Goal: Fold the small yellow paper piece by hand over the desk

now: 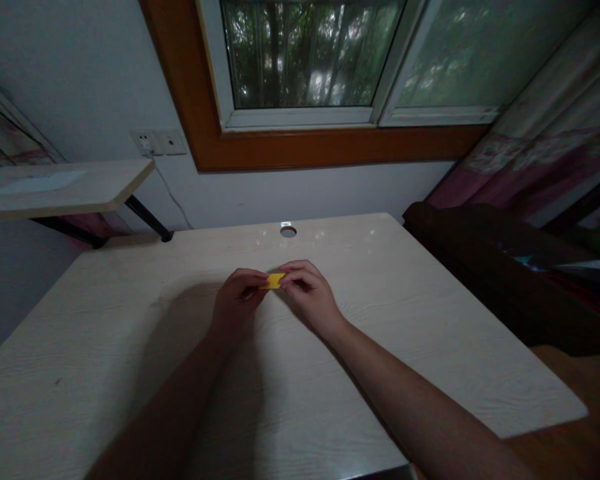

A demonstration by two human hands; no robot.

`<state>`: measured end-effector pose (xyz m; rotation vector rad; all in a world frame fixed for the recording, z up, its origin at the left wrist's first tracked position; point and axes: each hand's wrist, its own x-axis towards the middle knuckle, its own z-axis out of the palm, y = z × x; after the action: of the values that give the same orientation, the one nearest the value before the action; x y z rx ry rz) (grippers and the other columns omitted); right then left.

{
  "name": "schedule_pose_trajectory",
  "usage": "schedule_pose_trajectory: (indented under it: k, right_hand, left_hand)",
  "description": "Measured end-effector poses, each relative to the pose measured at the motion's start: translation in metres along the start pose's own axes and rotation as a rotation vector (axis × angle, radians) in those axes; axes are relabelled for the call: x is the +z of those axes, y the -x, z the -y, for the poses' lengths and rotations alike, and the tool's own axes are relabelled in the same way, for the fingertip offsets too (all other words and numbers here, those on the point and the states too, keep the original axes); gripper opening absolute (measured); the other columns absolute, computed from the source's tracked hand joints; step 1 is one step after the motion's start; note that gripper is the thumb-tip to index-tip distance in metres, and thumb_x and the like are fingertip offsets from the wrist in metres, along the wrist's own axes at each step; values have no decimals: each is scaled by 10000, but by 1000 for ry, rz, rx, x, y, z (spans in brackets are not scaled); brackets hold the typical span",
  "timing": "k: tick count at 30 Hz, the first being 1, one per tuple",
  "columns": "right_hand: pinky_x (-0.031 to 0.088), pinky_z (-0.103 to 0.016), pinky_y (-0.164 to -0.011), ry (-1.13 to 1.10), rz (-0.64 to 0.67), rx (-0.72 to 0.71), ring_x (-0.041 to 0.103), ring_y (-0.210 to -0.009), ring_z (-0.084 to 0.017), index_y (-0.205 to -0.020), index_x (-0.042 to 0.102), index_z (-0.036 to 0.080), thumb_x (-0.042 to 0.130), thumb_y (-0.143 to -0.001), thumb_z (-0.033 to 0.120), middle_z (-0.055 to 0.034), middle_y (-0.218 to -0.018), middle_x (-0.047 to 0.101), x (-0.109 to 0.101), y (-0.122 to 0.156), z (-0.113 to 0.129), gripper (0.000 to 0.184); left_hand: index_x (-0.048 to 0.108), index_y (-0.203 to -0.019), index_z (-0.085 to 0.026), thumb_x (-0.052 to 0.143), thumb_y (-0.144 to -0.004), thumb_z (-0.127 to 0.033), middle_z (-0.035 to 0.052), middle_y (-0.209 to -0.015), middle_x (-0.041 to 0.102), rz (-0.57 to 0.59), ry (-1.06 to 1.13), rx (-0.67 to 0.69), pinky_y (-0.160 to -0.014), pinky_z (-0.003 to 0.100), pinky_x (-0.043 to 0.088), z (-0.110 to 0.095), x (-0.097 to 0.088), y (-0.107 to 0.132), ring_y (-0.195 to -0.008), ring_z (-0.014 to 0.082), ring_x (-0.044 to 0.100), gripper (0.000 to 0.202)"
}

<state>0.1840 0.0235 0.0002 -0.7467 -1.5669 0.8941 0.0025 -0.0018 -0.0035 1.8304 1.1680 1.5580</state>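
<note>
So, we've got 1 small yellow piece [275,282] pinched between our 2 hands: left hand [239,297] on its left end, right hand [311,293] on its right end. Only the middle of it shows. It's over the tabletop [385,293], nearer the far edge than the near edge; can't tell if it touches the surface. Round hole [289,232] is beyond it, by the far edge; shelf [70,190] stands at the far-left corner.

Risks, our read: grip is fingertips only, so if 1 side eases off, the piece could tip or drop. Uneven pull or twist could bend or crack it; material unclear, so we can't say how much it takes. If it slips and skids forward, that hole could swallow it. Dim light and covered ends would hide a loosening pinch from us.
</note>
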Motion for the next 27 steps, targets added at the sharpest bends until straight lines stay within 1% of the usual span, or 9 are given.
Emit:
schedule_pose_trajectory:
  k: [3,5,8,10,14,17,20,23,27]
  right_hand:
    - [483,-373,-912,-68,-2,58,611,-1004,-197,-809,719,249,674,-821,228,-61,-1033,650,0,1,0,51]
    - [495,-352,-864,-152,8,140,621,-940,-184,-843,705,236,669,-826,266,-56,-1007,656,1,2,-1,50]
    - [505,-314,-760,-262,25,299,620,-789,-158,-896,671,229,703,-791,315,-28,-876,668,3,3,-3,139]
    - [502,-298,-718,-314,18,351,615,-738,-152,-884,649,229,741,-751,325,-7,-788,660,4,3,-5,188]
    - [499,-283,-681,-345,-25,363,609,-701,-143,-861,631,224,766,-724,322,8,-738,653,5,2,-9,216]
    - [499,-275,-675,-343,-18,353,608,-698,-136,-875,637,223,762,-733,318,12,-741,650,4,2,-11,212]
    - [501,-269,-666,-303,22,354,612,-703,-136,-887,651,222,758,-742,325,7,-767,657,4,4,-12,208]
    - [509,-269,-675,-286,39,361,630,-728,-145,-896,662,220,751,-750,332,-5,-788,672,5,5,-12,204]
    - [513,-272,-696,-291,48,362,631,-736,-144,-934,677,212,745,-755,343,-8,-787,669,5,5,-14,232]
  left_hand:
    - [683,-886,-229,676,-824,-262,69,-986,655,-27,-20,-10,-806,323,556,-1,0,1,-936,191,639,71]
    - [678,-878,-229,666,-829,-257,69,-994,654,-26,-17,-22,-809,327,563,-1,0,1,-943,193,640,58]
    - [674,-865,-229,649,-836,-221,66,-995,654,1,-46,-10,-833,336,564,1,1,3,-949,189,640,39]
    - [670,-877,-229,641,-838,-198,63,-999,648,19,-54,6,-847,338,564,3,2,3,-958,185,637,58]
    - [644,-945,-224,642,-838,-202,56,-1018,617,59,-9,-12,-843,333,576,3,5,5,-971,174,628,109]
    - [624,-1002,-221,657,-834,-239,54,-1038,598,82,6,-59,-816,321,588,3,6,5,-962,168,627,172]
    - [623,-1046,-228,653,-845,-278,53,-1049,595,81,-50,-82,-804,309,591,4,5,5,-957,165,625,209]
    - [638,-1088,-239,631,-865,-307,60,-1074,596,88,-130,-67,-805,304,588,6,4,4,-977,172,623,232]
    - [656,-1113,-242,608,-883,-345,65,-1073,619,116,-239,-43,-803,298,569,8,1,3,-931,170,637,257]
